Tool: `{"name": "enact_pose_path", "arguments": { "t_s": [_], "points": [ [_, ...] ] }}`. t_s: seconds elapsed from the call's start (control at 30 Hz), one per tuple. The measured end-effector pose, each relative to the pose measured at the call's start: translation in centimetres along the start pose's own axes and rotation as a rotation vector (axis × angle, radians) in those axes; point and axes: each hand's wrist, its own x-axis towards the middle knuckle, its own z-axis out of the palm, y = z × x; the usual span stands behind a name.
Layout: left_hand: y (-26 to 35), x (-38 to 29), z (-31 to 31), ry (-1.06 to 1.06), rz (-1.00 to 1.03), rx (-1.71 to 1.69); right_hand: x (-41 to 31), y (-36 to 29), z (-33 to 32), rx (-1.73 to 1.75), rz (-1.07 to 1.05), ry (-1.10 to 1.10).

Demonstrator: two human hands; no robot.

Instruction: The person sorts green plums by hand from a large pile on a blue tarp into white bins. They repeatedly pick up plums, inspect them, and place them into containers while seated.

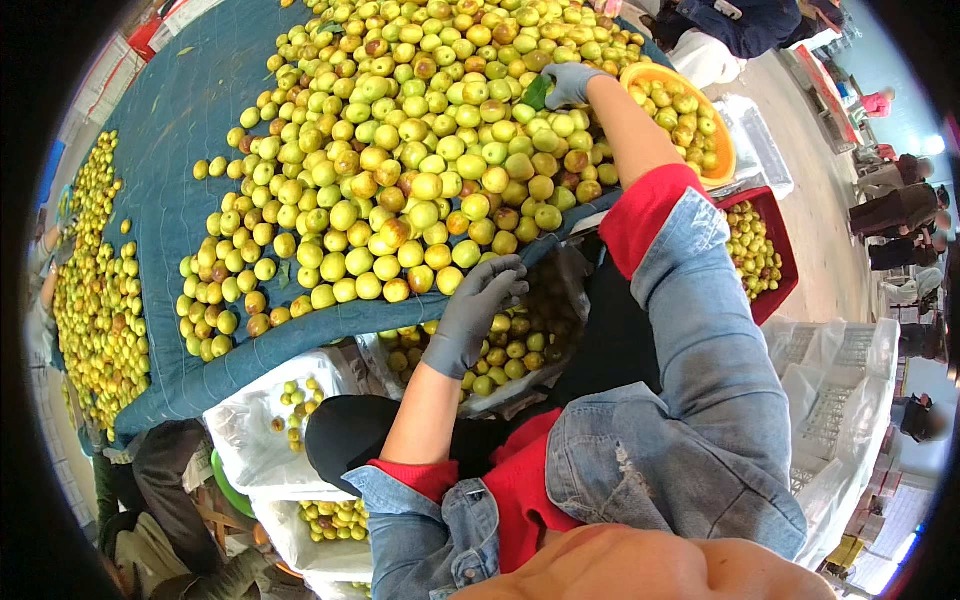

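Both of my hands wear grey gloves. My left hand (476,315) is at the table's padded front edge, fingers loosely curled and apart, with no fruit visible in it. Beneath it, partly hidden under the edge, is a plastic-lined crate of jujubes (517,360). My right hand (571,84) reaches far into the heap of yellow-green jujubes (420,150), some with brown patches. A green leaf (536,91) is right at its fingertips; whether they grip it is unclear. The heap rests on a blue-green cloth (172,180) over the table.
Right of the heap stand an orange basket of jujubes (716,142) and a red crate of jujubes (780,259). A lined white crate (247,457) with a few fruits is at my left. Stacked white crates (840,397) stand at my right. Another person's hands (52,262) work at the far left.
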Motion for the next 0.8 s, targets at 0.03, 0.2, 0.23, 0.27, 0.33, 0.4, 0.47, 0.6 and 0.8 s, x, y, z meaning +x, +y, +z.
{"name": "enact_pose_path", "arguments": {
  "t_s": [0.03, 0.2, 0.23, 0.27, 0.33, 0.4, 0.47, 0.6, 0.8],
  "points": [
    [0.0, -0.1, 0.0, 0.009, -0.003, -0.006, -0.1, -0.2, 0.2, 0.053, -0.025, 0.031],
    [0.2, -0.1, 0.0, 0.020, -0.012, -0.032, -0.3, 2.1, 1.5, 0.430, -0.082, 0.071],
    [0.3, -0.1, 0.0, 0.018, -0.013, -0.041, -0.4, 2.7, 1.6, 0.502, -0.108, 0.074],
    [0.3, -0.1, 0.1, 0.016, -0.013, -0.049, -0.4, 3.2, 1.7, 0.574, -0.134, 0.078],
    [0.3, 0.1, -0.1, 0.004, -0.004, -0.076, -0.7, 2.8, 2.3, 0.644, -0.122, 0.119],
    [0.0, 0.5, -0.6, -0.018, 0.014, -0.111, -0.7, 1.3, 2.6, 0.374, -0.086, 0.148],
    [0.1, 0.8, -0.4, -0.014, 0.034, -0.150, 0.3, 1.5, 4.4, 0.216, -0.053, 0.272],
    [0.7, 0.8, -0.7, 0.010, 0.099, -0.243, -0.8, 2.0, 3.7, 0.410, -0.193, 0.314],
    [1.3, 0.9, -1.3, 0.025, 0.156, -0.429, -6.9, -4.6, -1.3, 0.352, -0.462, 0.250]
  ]
}}
